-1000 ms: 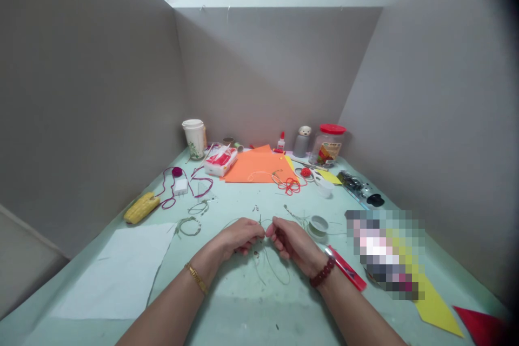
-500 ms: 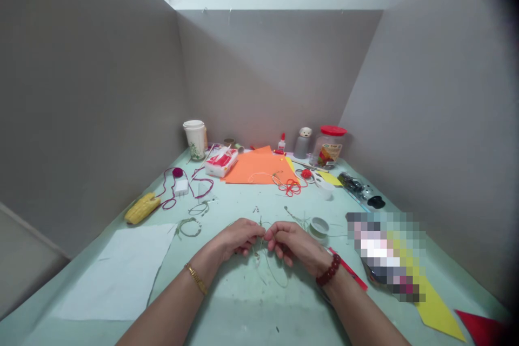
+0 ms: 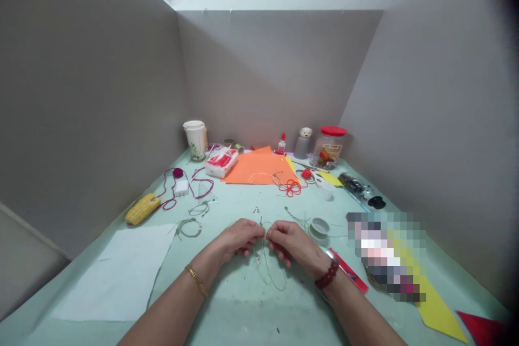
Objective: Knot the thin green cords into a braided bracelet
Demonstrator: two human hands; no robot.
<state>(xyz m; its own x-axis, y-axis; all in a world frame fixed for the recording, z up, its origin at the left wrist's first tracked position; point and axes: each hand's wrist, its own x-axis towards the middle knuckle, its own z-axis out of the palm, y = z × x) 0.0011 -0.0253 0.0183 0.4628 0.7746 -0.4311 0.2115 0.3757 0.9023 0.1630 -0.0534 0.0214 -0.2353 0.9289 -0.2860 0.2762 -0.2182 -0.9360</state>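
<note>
Low over the middle of the table, my left hand [image 3: 244, 237] pinches a thin green cord [image 3: 271, 277] between thumb and forefinger. Fingertip to fingertip with it, my right hand [image 3: 287, 239] pinches the same cord. A loose loop and ends of the cord hang below both hands; the knot between the fingers is too small to make out. Right of my right hand sits a spool of cord [image 3: 319, 228]. Left of my left hand lie a knotted green cord bracelet [image 3: 188, 227] and another looped green cord [image 3: 199, 208].
A white cloth [image 3: 117, 275] lies at the left, below a yellow corn cob [image 3: 142, 208]. Orange paper [image 3: 251, 167], a tissue pack [image 3: 221, 162] and red cord [image 3: 292, 188] lie farther back. A red-lidded jar [image 3: 329, 148] stands back right; a red strip [image 3: 349, 270] is beside my right wrist.
My right hand has turned slightly and its fingers have closed in nearer the left fingertips. The hanging cord loop has shifted a little. My left hand stays almost still.
</note>
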